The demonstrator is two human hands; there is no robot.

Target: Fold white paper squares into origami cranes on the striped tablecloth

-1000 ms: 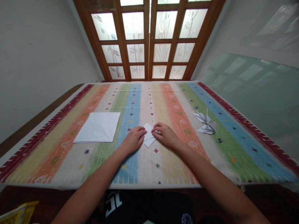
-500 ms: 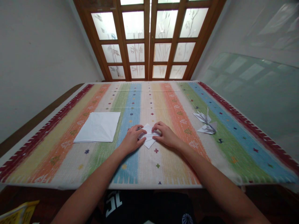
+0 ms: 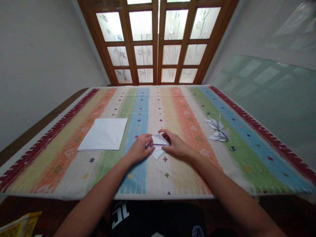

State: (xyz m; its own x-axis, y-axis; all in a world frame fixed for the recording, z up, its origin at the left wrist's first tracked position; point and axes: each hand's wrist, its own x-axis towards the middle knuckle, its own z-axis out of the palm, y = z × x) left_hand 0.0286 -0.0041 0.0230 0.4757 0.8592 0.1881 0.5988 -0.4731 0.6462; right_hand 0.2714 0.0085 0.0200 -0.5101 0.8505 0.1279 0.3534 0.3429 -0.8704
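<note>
A small folded white paper piece (image 3: 158, 144) lies on the striped tablecloth (image 3: 187, 164) in front of me. My left hand (image 3: 138, 148) pinches its left side with curled fingers. My right hand (image 3: 175, 144) holds its right side, fingertips on a flap that is lifted off the cloth. Both hands touch the paper from opposite sides.
A stack of flat white paper sheets (image 3: 103, 134) lies to the left on the cloth. A finished folded paper figure (image 3: 217, 130) sits to the right. Wooden glazed doors (image 3: 158, 39) stand beyond the table's far edge. A yellow object (image 3: 17, 226) shows at the bottom left, below the table.
The paper's top flap has been raised and folded toward me; my left fingers have curled in onto its left edge. My right hand shifted slightly along the paper.
</note>
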